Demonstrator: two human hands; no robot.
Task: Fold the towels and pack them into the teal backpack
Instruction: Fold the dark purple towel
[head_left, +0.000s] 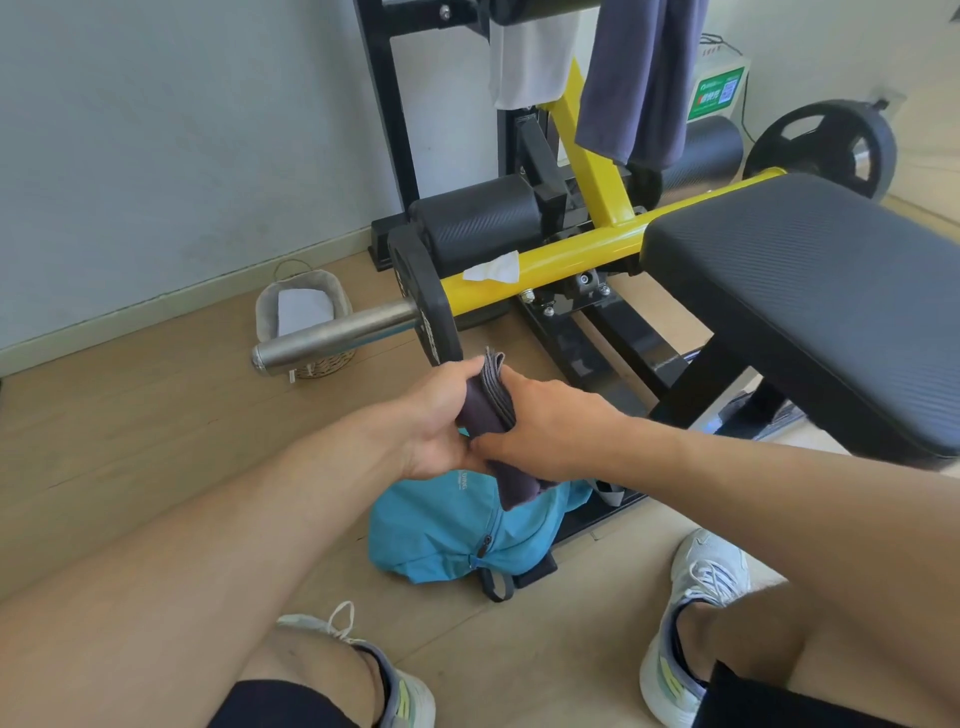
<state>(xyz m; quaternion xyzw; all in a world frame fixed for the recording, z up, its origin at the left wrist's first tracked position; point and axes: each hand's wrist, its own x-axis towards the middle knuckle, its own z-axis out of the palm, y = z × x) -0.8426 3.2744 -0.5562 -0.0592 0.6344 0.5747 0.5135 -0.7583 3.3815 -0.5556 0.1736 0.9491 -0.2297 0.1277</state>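
A folded dark purple-grey towel (493, 410) stands upright between both hands, its lower end reaching down to the teal backpack (447, 535) on the floor. My left hand (436, 421) grips the towel from the left, and my right hand (550, 421) clasps it from the right. A second dark blue-grey towel (639, 78) hangs from the machine at the top. Beside it hangs a white towel (530, 57).
A yellow and black gym machine (587, 244) with a black padded bench (810, 291) stands ahead. A steel bar (332, 332) with a weight plate juts left. A lined wicker basket (304, 317) sits by the wall. A white wipe (493, 267) lies on the yellow beam.
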